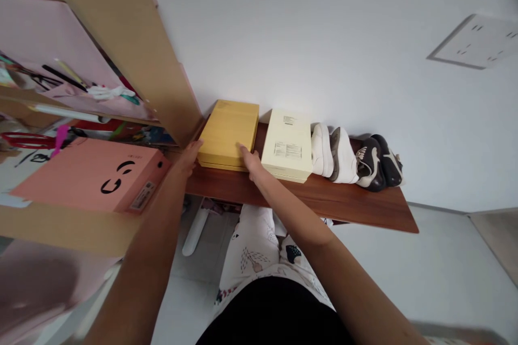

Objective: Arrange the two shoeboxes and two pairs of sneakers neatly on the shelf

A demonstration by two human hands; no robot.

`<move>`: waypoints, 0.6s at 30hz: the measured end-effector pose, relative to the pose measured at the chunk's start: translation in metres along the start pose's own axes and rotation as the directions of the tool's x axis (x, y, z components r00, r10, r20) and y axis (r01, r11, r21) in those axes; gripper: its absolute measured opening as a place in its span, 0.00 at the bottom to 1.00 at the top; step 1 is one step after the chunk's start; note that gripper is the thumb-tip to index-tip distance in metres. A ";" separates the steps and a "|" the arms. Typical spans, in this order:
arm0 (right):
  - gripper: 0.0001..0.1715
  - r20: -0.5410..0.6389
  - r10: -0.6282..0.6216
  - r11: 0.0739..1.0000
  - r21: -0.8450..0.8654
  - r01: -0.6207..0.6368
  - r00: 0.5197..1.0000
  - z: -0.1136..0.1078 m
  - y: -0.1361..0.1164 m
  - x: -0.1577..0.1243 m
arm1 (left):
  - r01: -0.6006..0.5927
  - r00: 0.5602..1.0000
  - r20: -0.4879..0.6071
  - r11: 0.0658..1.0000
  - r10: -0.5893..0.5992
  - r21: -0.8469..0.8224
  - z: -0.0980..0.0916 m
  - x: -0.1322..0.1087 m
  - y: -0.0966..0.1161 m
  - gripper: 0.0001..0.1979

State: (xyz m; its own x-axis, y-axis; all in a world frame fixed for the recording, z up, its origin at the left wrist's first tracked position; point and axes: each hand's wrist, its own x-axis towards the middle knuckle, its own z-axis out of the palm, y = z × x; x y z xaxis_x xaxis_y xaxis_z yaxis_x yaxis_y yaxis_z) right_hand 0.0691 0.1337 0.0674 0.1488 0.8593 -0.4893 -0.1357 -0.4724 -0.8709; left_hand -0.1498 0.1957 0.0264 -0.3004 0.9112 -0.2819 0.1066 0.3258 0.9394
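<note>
A yellow box (230,132) lies flat at the left end of a dark wooden shelf (324,199), close to the wall. My left hand (190,156) is against its left front edge, and my right hand (250,161) is at its right front corner, thumb on the lid. Between them the two hands grip the box from both sides. Just right of it lies a cream box (288,143) with printed labels, a narrow gap apart. The undersides of my fingers are hidden.
White sneakers (343,156) and black shoes (370,164) stand farther right on the shelf. At left, a pink box (97,175) rests on a desk (73,226) with stationery behind it. A tan panel (162,48) rises beside the shelf. Wall sockets (477,40) are at upper right.
</note>
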 end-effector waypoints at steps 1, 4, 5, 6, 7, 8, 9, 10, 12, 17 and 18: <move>0.59 0.002 0.010 1.000 0.003 -0.010 1.000 0.000 -0.001 0.000 | 0.023 1.000 0.003 1.000 -0.023 -0.018 0.000 0.001 0.000 0.26; 0.58 0.011 0.030 1.000 0.006 -0.030 1.000 0.002 -0.003 0.000 | 0.076 0.997 0.000 0.996 -0.076 -0.047 0.000 0.003 -0.004 0.25; 0.58 0.015 0.034 0.999 0.010 -0.034 0.999 0.002 -0.002 0.000 | 0.093 0.996 0.005 0.994 -0.093 -0.053 0.001 0.004 -0.006 0.25; 0.58 0.017 0.039 0.999 0.016 -0.039 0.999 0.003 -0.001 0.001 | 0.103 0.995 0.011 0.993 -0.103 -0.061 0.002 0.004 -0.008 0.24; 0.57 0.020 0.039 0.999 0.024 -0.040 0.999 0.003 0.000 0.001 | 0.103 0.995 0.019 0.992 -0.102 -0.074 0.004 0.003 -0.010 0.24; 0.56 0.019 0.035 0.999 0.030 -0.035 0.999 0.004 0.002 0.002 | 0.095 0.995 0.029 0.991 -0.093 -0.091 0.005 0.002 -0.012 0.24; 0.54 0.017 0.026 0.999 0.029 -0.026 1.000 0.004 0.004 0.003 | 0.081 0.996 0.036 0.991 -0.078 -0.108 0.006 0.001 -0.013 0.23; 0.52 0.015 0.013 1.000 0.020 -0.014 1.000 0.004 0.007 0.004 | 0.067 0.997 0.040 0.990 -0.063 -0.122 0.007 0.000 -0.014 0.23; 0.49 0.014 -0.016 1.000 -0.008 0.016 1.000 0.003 0.012 0.007 | 0.050 0.998 0.054 0.990 -0.043 -0.134 0.007 -0.003 -0.014 0.23; 0.42 0.046 -0.047 0.998 0.035 0.046 0.998 0.001 0.030 0.015 | 0.079 0.996 0.064 0.984 -0.069 -0.160 0.002 -0.008 0.001 0.27; 0.41 0.068 -0.047 0.997 0.061 0.043 0.997 0.002 0.034 0.017 | 0.046 0.999 0.030 0.981 -0.041 -0.190 0.001 -0.008 0.005 0.28</move>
State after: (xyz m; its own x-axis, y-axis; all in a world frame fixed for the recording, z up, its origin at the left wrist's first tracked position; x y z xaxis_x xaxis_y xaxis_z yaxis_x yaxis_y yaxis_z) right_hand 0.0651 0.1325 0.0302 0.0885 0.8920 -0.4432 -0.1884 -0.4220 -0.8868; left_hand -0.1463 0.1901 0.0332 -0.2762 0.9043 -0.3256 -0.0896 0.3131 0.9455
